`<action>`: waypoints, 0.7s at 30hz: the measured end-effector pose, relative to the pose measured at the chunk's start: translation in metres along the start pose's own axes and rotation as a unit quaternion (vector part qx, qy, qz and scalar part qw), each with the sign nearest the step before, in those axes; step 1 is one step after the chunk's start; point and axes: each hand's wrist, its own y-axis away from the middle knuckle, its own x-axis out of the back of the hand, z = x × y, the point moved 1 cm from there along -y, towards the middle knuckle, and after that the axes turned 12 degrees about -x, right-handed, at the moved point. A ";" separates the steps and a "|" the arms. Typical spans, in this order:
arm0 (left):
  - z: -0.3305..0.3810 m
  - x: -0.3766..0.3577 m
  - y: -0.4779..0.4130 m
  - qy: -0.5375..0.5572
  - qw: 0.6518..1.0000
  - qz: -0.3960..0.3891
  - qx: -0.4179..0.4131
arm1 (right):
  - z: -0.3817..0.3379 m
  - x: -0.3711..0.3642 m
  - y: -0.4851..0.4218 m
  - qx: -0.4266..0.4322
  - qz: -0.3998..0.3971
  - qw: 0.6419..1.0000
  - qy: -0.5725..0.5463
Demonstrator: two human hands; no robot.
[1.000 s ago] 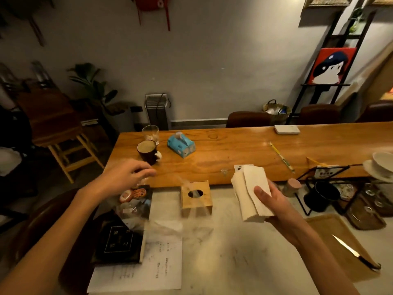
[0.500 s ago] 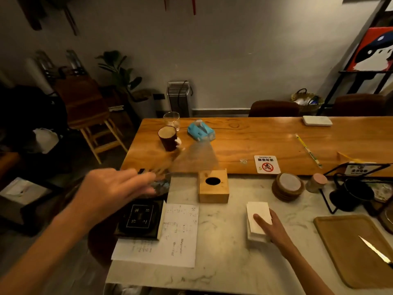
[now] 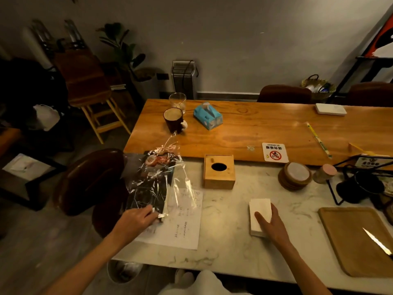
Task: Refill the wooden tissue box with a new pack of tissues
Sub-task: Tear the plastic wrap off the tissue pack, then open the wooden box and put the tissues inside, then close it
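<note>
The wooden tissue box [image 3: 219, 171], with an oval hole in its top, stands on the marble counter [image 3: 225, 250] at its far edge. A bare white stack of tissues [image 3: 259, 211] lies flat on the marble to the right of and nearer than the box. My right hand [image 3: 270, 224] rests on the stack's near right part, fingers laid over it. My left hand [image 3: 138, 219] pinches the lower corner of a crinkled clear plastic wrapper [image 3: 161, 177], which stretches up over a black booklet [image 3: 148, 188] at the counter's left edge.
A printed sheet of paper [image 3: 180, 226] lies by the wrapper. Wooden coasters [image 3: 294, 176] and a small jar [image 3: 324, 173] sit right of the box. A wooden tray [image 3: 344, 237] carries a knife [image 3: 377, 241]. On the wooden table beyond: a dark mug [image 3: 173, 120], a glass [image 3: 177, 100], a blue tissue pack [image 3: 208, 116].
My right hand has brought the tissue stack down from the air and set it flat on the marble. My left hand has lowered and now holds the clear wrapper over the booklet.
</note>
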 end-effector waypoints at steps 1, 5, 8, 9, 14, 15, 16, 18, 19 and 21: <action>0.001 -0.009 0.000 0.007 1.000 -0.030 0.002 | 0.000 -0.001 -0.003 0.002 0.010 1.000 0.012; 0.011 -0.030 -0.007 0.026 0.995 -0.092 0.024 | 0.003 -0.004 -0.005 -0.001 0.046 0.998 0.047; 0.018 -0.041 -0.005 0.040 0.988 -0.136 0.058 | 0.012 -0.010 -0.007 -0.002 0.066 0.997 0.045; 0.021 -0.044 -0.002 0.039 0.987 -0.141 0.069 | 0.015 -0.011 -0.008 -0.002 0.065 0.997 0.038; 0.038 -0.029 -0.009 0.052 0.980 -0.136 0.134 | 0.017 -0.013 -0.008 -0.006 0.093 0.993 0.066; 0.038 -0.023 -0.019 0.060 0.983 -0.098 0.142 | 0.013 -0.012 -0.006 -0.012 0.112 0.990 0.080; 0.036 -0.014 -0.033 0.079 0.982 -0.060 0.160 | 0.007 -0.009 -0.006 -0.003 0.136 0.987 0.086; 0.029 0.005 -0.075 0.167 0.961 0.019 0.218 | -0.013 -0.001 -0.007 0.060 0.178 0.979 0.083; 0.025 0.012 -0.099 0.244 0.933 0.061 0.258 | -0.028 0.002 -0.009 0.097 0.184 0.975 0.073; 0.016 0.021 -0.148 0.426 0.832 0.114 0.337 | -0.065 0.005 -0.011 0.154 0.145 0.977 0.014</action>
